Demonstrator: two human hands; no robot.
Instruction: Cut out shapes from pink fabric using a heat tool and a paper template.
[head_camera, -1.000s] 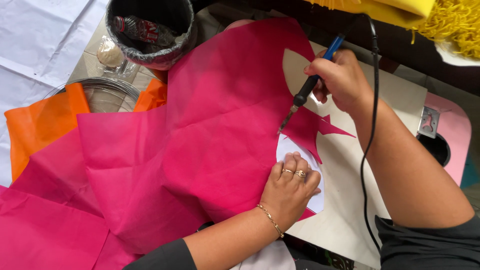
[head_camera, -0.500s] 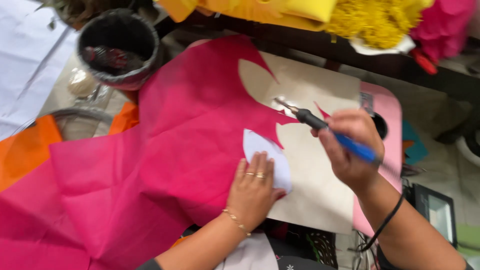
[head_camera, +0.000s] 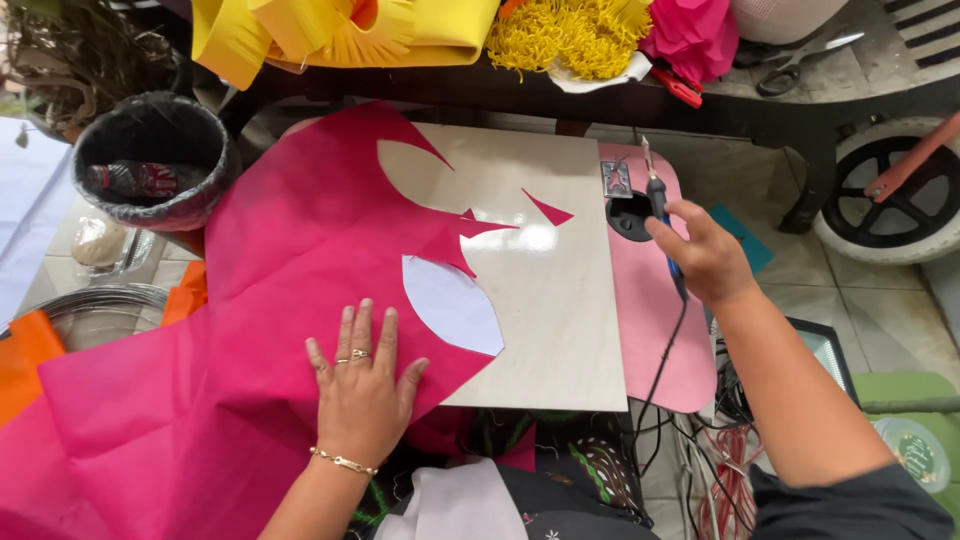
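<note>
My left hand (head_camera: 360, 385) lies flat, fingers spread, on a large sheet of magenta fabric (head_camera: 270, 290) that covers the left part of a pale board (head_camera: 545, 300). A white leaf-shaped template (head_camera: 452, 303) rests in a cut-out gap of the fabric just right of that hand. My right hand (head_camera: 705, 255) grips a blue-handled corded hot cutting tool (head_camera: 655, 190), tip pointing up, over a round black hole (head_camera: 630, 215) in a pink tray (head_camera: 655, 330) at the board's right edge. A small magenta offcut (head_camera: 548, 208) lies on the bare board.
A black-lined bin (head_camera: 150, 160) with a bottle stands at upper left, orange fabric (head_camera: 30, 360) at left. Yellow fabric (head_camera: 350, 30), yellow fringe (head_camera: 570, 35) and scissors (head_camera: 790, 65) lie on the bench behind. A wheel (head_camera: 890, 195) and cables (head_camera: 720, 470) are on the right.
My right hand has carried the cutting tool off the fabric to the right, over the pink tray. My left hand slid from the white template down onto the fabric.
</note>
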